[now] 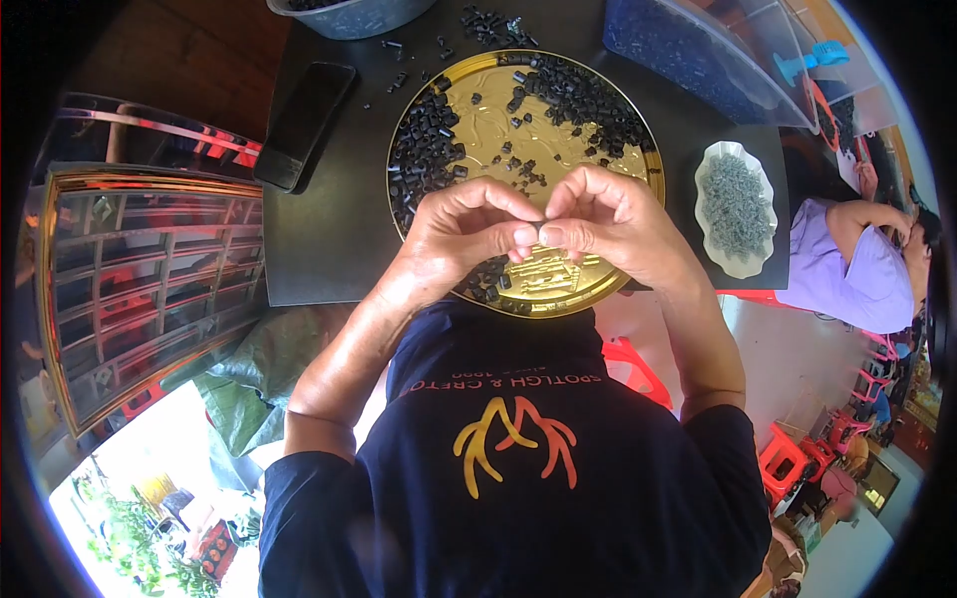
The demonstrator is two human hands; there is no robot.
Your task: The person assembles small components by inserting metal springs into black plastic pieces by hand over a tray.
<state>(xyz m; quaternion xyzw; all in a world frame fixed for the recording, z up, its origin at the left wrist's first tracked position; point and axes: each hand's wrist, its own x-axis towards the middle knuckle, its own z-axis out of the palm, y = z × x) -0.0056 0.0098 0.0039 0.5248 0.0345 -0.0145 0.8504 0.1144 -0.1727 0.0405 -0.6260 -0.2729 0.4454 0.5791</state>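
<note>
Over the near part of a round gold tray (pixel 478 90), my left hand (pixel 449 234) and my right hand (pixel 618 224) meet fingertip to fingertip. Both are closed in a pinch on a small dark piece (pixel 539 226), mostly covered by the thumbs and fingers. Short black cylindrical parts (pixel 424 149) lie heaped along the tray's left side. Another pile of small black parts (pixel 588 100) covers its upper right, and a few loose bits are scattered in the middle. To the right of the tray stands a white scalloped dish (pixel 713 239) full of tiny grey metallic-looking pieces.
A black phone-like slab (pixel 309 125) lies on the dark table (pixel 339 239) at left. A grey-blue basin (pixel 364 20) stands at the back, with loose black parts nearby. At back right is a translucent blue bin (pixel 698 60). A person in a purple top (pixel 847 264) sits at right.
</note>
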